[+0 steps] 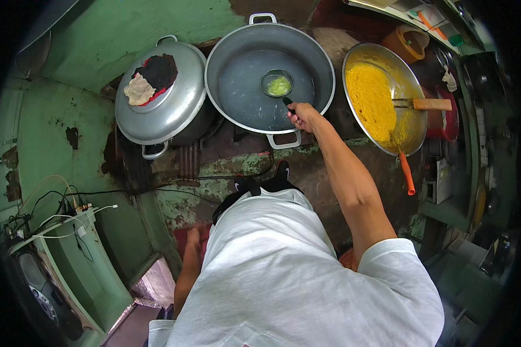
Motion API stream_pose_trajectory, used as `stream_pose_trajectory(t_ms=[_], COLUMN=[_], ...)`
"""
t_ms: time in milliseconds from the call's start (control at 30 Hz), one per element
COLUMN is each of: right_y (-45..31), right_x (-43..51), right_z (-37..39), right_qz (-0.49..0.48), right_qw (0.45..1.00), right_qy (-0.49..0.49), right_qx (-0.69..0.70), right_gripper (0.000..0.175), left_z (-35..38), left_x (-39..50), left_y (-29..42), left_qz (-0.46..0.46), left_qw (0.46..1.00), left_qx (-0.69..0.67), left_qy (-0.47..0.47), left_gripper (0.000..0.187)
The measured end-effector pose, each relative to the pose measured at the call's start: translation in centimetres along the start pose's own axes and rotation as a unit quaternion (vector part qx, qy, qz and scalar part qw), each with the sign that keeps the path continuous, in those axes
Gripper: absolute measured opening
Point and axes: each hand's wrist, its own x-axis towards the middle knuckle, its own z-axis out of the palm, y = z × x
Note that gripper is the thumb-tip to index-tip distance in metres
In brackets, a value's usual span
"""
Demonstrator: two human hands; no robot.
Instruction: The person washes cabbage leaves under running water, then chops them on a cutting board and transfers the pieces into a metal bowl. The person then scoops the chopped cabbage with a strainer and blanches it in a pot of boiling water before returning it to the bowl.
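Note:
My right hand (303, 116) grips the black handle of a round strainer or ladle (277, 83). Its bowl, with pale green chopped pieces inside, is over the middle of a large grey metal pot (325, 93) that contains clear liquid with small pale bits. My left hand (193, 236) hangs low beside my body, near a red thing (183, 238); whether it holds anything is unclear. To the right, a steel basin (410, 82) contains yellow noodle-like food (369, 99). A wooden-handled tool (432, 104) and an orange-handled one (406, 173) rest in it.
Left of the open pot stands a lidded metal pot (178, 108) with dark and beige cloths (139, 90) on its lid. Cables run along the wall and floor. A green shelf (82, 277) and a radio-like device (43, 299) are lower left. A brown container (406, 43) stands behind the basin.

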Motion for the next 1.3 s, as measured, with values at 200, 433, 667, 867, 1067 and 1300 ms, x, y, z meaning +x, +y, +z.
stream_pose_trajectory(t_ms=[200, 433, 667, 867, 1067, 1300], right_y=[-0.2, -0.9, -0.4, -0.1, 0.1, 0.4], right_x=[0.0, -1.6, -1.4, 0.1, 1.6, 2.1], right_z=[0.9, 3.1, 4.6, 3.2, 3.2, 2.1], right_qz=[0.004, 0.004, -0.011, -0.032, -0.025, -0.015], right_qw=[1.0, 0.978, 0.973, 0.993, 0.999, 0.999], right_qy=[-0.011, -0.049, -0.04, -0.009, 0.023, -0.005], right_qx=[0.016, 0.204, 0.227, 0.114, 0.04, 0.036], right_gripper=[0.01, 0.013, 0.013, 0.013, 0.019, 0.018], left_z=[0.6, 2.0, 1.2, 3.1, 4.4, 4.6], left_x=[3.2, 0.3, 0.6, -0.6, 1.1, 1.9], left_y=[-1.0, 1.4, -2.5, -0.7, -1.2, -1.9], left_qz=[0.047, 0.003, -0.044, 0.013, 0.014, -0.01], left_qw=[0.992, 0.991, 0.993, 0.999, 0.992, 0.989], left_qx=[-0.112, -0.133, -0.093, -0.029, -0.127, -0.148], left_qy=[-0.027, -0.002, 0.053, 0.017, 0.023, 0.024], left_gripper=[0.041, 0.041, 0.036, 0.036, 0.037, 0.036])
